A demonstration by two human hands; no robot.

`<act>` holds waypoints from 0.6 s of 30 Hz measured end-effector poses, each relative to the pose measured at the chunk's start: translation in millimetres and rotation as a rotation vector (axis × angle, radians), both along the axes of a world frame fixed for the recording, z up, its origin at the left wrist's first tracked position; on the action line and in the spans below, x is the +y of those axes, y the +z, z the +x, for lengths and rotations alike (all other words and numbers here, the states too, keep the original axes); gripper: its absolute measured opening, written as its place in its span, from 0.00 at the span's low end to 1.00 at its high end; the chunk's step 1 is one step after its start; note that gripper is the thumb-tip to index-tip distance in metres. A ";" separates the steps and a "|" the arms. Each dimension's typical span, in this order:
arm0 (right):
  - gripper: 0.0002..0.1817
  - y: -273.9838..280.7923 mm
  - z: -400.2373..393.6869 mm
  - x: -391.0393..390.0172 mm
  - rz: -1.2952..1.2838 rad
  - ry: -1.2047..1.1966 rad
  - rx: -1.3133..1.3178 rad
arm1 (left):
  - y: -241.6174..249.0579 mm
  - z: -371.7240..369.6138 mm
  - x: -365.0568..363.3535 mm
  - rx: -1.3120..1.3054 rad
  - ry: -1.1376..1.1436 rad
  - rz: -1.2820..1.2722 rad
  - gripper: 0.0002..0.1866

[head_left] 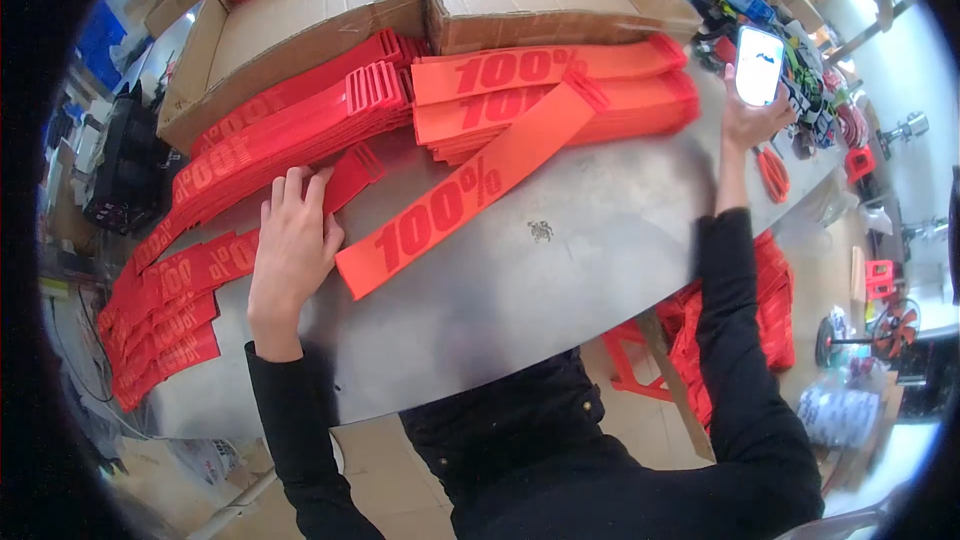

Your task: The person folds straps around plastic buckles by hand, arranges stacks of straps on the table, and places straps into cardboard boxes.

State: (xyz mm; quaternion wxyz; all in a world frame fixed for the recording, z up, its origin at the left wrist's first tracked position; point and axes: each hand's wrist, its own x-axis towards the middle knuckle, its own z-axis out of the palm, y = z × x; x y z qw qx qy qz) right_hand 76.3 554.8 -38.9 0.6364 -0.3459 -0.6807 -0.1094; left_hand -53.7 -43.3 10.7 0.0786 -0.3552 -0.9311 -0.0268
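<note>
My left hand (290, 245) lies palm down on a dark red strap (350, 178) at the left of the metal table, its fingers slightly bent and a little apart. Just right of it, a lighter orange-red strap (450, 205) printed "100%" lies diagonally, its upper end on a stack of similar straps (640, 90). My right hand (755, 115) is wrapped round a phone (760, 65) with a lit screen at the right edge of the table. Further straps (165, 325) fan out at the far left, and a tall pile of straps (290, 125) rises behind my left hand.
Two open cardboard boxes (440, 30) stand along the back. Orange-handled scissors (772, 175) lie below the phone, near a heap of mixed items (810, 90). Red fabric (770, 310) hangs below the table's right edge. A small dark mark (540, 231) shows on the metal tabletop (480, 310).
</note>
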 end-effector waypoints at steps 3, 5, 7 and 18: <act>0.46 0.3 -1.0 -0.6 -0.009 -0.004 -0.003 | -0.4 0.4 -0.9 0.005 0.003 -0.006 0.27; 0.45 0.2 -0.7 0.5 -0.010 -0.004 0.003 | -0.6 0.4 -0.5 0.013 0.004 -0.017 0.27; 0.45 0.4 -0.2 1.7 0.001 -0.010 -0.006 | -0.3 0.5 -0.2 0.012 0.001 -0.014 0.27; 0.44 0.1 -0.5 0.1 -0.071 0.037 0.012 | -0.6 1.4 -0.8 0.005 -0.005 -0.005 0.27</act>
